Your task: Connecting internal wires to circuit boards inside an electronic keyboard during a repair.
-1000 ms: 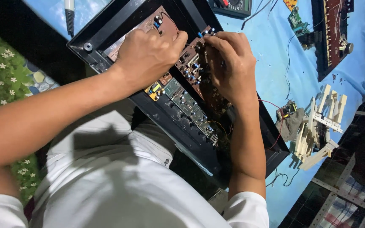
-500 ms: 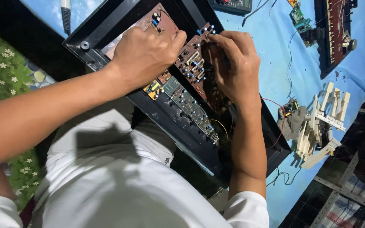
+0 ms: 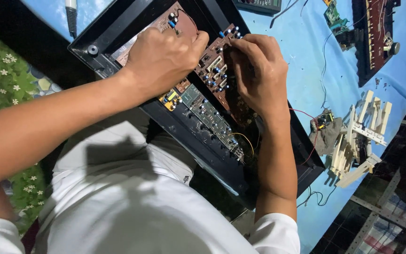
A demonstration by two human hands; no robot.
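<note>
- Brown, flat circuit board (image 3: pixel 214 70), studded with small blue and silver parts, lies in a shallow black plastic case (image 3: pixel 118 28) that rests across the person's lap and the edge of the blue-covered bench (image 3: pixel 301 51).
- Left hand (image 3: pixel 163 59) lies knuckles up on the board's upper end, fingers curled; what it grips is hidden.
- Right hand (image 3: pixel 259 75) bends over the board's middle, fingertips pinched down among the parts; the thing between them is too small to tell.
- One narrower green board (image 3: pixel 210 117) sits beside the brown one.
- One pale wooden slatted frame (image 3: pixel 358 136) lies on the bench, well apart.
</note>
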